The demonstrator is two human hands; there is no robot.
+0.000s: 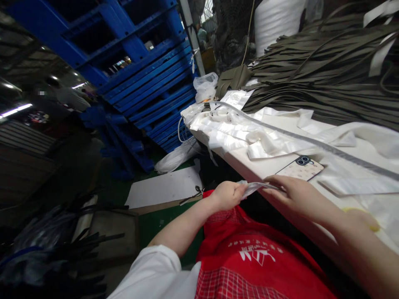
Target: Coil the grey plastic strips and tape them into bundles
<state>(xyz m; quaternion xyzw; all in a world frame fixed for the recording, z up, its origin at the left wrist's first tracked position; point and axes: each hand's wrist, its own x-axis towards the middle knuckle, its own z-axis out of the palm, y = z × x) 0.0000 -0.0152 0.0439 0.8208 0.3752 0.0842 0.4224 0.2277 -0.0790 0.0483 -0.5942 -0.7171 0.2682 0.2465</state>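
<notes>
My left hand (228, 194) is closed in a pinch on the end of a thin clear plastic strip (256, 186) at the near edge of the white table (268, 165). My right hand (291, 191) grips the same strip a little further along, fingers curled over it. Just beyond my right hand a phone (301, 167) lies face down on the table. A heap of white plastic strips (237, 133) lies further back. A red apron (249, 253) covers my lap below both hands.
A big pile of dark olive straps (330, 70) fills the back right of the table, with a white roll (277, 20) behind. Blue pallets (149, 79) lean at the left. White boards (165, 187) and black scrap (62, 245) lie on the floor.
</notes>
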